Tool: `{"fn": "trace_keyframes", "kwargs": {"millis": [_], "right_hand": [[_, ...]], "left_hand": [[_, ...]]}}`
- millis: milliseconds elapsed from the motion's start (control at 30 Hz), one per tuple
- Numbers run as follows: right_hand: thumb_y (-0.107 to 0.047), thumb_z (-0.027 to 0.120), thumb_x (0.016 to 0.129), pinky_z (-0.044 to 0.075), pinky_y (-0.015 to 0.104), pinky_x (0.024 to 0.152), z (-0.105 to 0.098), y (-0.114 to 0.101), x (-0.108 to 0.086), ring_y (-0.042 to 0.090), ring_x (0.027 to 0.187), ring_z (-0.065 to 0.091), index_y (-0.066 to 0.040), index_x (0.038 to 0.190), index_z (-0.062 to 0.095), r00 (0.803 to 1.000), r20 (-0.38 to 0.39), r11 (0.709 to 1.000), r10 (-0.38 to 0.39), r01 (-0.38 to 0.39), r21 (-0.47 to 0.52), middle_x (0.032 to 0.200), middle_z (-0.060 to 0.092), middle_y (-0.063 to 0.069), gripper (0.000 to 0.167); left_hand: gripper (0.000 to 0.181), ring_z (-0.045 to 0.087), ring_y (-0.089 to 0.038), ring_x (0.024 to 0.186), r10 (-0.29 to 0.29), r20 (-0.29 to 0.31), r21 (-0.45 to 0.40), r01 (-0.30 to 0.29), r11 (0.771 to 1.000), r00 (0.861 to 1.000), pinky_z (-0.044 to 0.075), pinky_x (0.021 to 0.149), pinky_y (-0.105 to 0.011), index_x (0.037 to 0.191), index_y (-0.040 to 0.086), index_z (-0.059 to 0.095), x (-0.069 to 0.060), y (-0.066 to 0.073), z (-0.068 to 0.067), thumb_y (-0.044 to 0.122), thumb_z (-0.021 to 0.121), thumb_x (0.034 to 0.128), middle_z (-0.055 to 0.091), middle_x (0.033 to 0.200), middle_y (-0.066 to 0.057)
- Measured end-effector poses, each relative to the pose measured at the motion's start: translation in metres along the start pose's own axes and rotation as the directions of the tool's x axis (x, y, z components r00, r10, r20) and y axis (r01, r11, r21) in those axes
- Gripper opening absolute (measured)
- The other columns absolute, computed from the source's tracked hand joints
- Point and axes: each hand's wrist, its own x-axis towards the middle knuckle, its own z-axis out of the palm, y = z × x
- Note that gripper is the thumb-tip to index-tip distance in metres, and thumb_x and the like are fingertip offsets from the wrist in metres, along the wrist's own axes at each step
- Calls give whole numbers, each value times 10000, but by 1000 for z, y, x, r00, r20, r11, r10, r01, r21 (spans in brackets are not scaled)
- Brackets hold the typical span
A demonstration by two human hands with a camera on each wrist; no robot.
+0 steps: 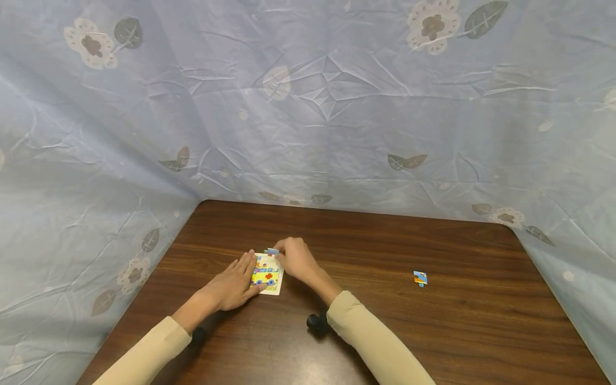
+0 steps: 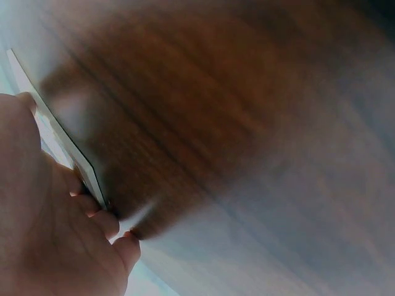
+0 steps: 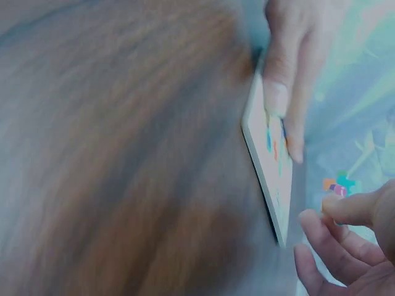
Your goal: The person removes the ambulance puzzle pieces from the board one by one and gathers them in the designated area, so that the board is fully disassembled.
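A small jigsaw board (image 1: pixel 277 290) with a pale border and a yellow vehicle picture lies on the table. My left hand (image 1: pixel 230 287) rests on its left side, fingers extended along the upper left and thumb across the lower edge. In the left wrist view, the fingers touch the board's edge (image 2: pixel 79 159). At the board's far right corner, my right hand (image 1: pixel 297 260) pinches a blue jigsaw piece (image 1: pixel 272 251) between thumb and fingers. The right wrist view shows that piece, with orange and purple parts, raised off the board (image 3: pixel 261 166).
Another jigsaw piece (image 1: pixel 420 277), blue and orange, lies alone to the right on the brown wooden table (image 1: pixel 462 321). A black rounded object (image 1: pixel 316 322) shows beside the right sleeve. Pale floral cloth (image 1: pixel 327 133) hangs behind the table and at its sides.
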Motion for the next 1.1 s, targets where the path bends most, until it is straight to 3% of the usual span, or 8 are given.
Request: {"fn": "trace_keyframes", "kwargs": {"millis": [200,500,600,667,767,867,1000,1100], "right_hand": [[-33,631,1026,427,167,528,-29,21,-14,100,668,549,-10,1248,763,997,-69,995,17,-10,98,1129,783,163,260],[-12,558,1053,413,149,528,-72,51,-38,115,678,529,66,1407,621,994,-49,984,93,-84,155,1214,690,228,368],[-26,569,1053,408,159,547,-87,60,-46,148,724,579,57,1402,631,991,-64,981,117,-105,164,1159,705,189,364],[-23,571,1052,479,180,587,-96,66,-51,217,803,671,67,1399,629,989,-62,975,133,-119,188,1157,704,196,364],[-7,561,1052,628,287,731,-110,77,-59,342,955,743,79,1395,627,985,-57,960,164,-146,241,1230,687,234,359],[-26,576,1054,661,373,837,-123,91,-66,383,1022,751,42,1383,657,978,-81,954,195,-169,248,1274,686,245,345],[-85,648,1033,646,331,773,-136,109,-76,378,961,761,-34,1307,734,966,-148,959,212,-177,220,1196,756,212,292],[-110,700,1008,653,374,774,-144,119,-83,376,936,769,-44,1232,768,958,-188,957,214,-168,234,1112,791,197,243]], "left_hand": [[916,151,-436,1639,0,-1,-5,0,1000,1000,222,1320,-612,1650,-75,154,0,1,-1,612,393,1093,89,1754,-269],[916,156,-452,1634,6,-7,-15,-6,1000,1000,218,1317,-624,1645,-86,162,-1,2,-1,615,379,1095,99,1748,-282],[915,157,-449,1635,4,-12,-17,-5,1000,1000,218,1317,-622,1646,-82,165,-1,2,-1,615,384,1094,99,1750,-278],[913,152,-447,1636,2,-11,-15,-2,1000,1000,217,1318,-621,1648,-78,161,-1,1,0,611,389,1094,91,1752,-275],[912,137,-427,1644,-8,-5,-1,8,1000,1000,214,1326,-604,1656,-60,142,0,0,0,618,381,1094,70,1759,-257],[922,136,-431,1642,-3,-7,-5,3,1000,1000,214,1323,-610,1656,-61,138,0,0,1,627,376,1091,69,1758,-259],[934,135,-442,1639,6,-5,-9,-6,1000,1000,211,1320,-621,1653,-70,139,1,1,1,640,362,1089,73,1754,-270],[930,136,-439,1640,1,-5,-3,-1,1000,1000,212,1322,-615,1652,-70,144,1,1,0,639,358,1090,76,1754,-269]]}}
